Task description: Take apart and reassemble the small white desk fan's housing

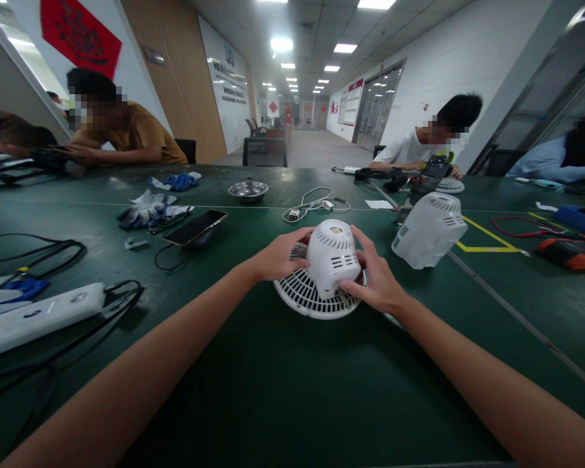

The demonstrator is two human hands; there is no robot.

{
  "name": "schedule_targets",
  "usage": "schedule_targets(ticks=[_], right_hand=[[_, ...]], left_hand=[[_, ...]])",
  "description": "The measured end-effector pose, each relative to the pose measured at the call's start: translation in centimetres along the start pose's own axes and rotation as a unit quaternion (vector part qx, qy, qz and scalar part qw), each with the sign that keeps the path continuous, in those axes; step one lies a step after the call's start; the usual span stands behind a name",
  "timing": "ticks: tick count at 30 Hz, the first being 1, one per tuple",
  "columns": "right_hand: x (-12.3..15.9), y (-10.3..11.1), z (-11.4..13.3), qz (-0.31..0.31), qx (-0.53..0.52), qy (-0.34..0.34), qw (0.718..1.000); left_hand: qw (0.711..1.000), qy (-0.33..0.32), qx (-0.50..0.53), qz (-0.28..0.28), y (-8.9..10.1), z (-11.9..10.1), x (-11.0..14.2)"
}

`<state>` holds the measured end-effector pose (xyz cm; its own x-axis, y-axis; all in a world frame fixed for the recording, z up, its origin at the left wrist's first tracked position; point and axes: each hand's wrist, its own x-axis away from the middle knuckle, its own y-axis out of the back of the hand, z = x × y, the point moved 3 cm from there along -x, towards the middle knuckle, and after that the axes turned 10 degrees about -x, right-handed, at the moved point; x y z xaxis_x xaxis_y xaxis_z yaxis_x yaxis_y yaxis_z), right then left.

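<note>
Between my hands is a white plastic fan motor housing (332, 257) with slots round its top and side. Below it, a round white fan grille (302, 296) lies face-down on the green table; whether the two are joined, I cannot tell. My left hand (285, 253) curls against the housing's left side, thumb toward the front. On the other side my right hand (376, 276) grips it, with the thumb on its lower front edge. Some of my fingertips are hidden behind the housing.
Beyond my right hand stands another white vented plastic shell (431, 231). A coiled white cable (316, 203) and a metal bowl (248, 190) lie farther back. To the left are a phone (196, 227), work gloves (146, 209) and a power strip (43, 318). Several people sit around the table.
</note>
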<state>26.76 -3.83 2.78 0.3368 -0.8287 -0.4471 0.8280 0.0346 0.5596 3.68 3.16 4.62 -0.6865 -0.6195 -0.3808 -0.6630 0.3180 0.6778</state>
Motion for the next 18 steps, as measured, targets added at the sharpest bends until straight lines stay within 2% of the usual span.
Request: schedule_targets(ticks=[3,8,15,18], right_hand=[[0.4,-0.1,0.1,0.023,-0.051,-0.039,0.998],[0.4,-0.2,0.4,0.043,-0.079,-0.024,0.996],[0.3,-0.1,0.6,0.055,-0.106,-0.026,0.992],[0.3,-0.1,0.9,0.056,-0.1,-0.029,0.993]], left_hand=[[0.999,-0.026,0.036,0.03,-0.6,-0.1,0.1],[0.997,-0.053,0.032,0.056,-1.5,-0.4,0.1],[0.995,-0.081,-0.058,-0.014,-2.2,-0.5,0.1],[0.994,-0.08,-0.068,-0.028,-2.2,-0.4,0.2]])
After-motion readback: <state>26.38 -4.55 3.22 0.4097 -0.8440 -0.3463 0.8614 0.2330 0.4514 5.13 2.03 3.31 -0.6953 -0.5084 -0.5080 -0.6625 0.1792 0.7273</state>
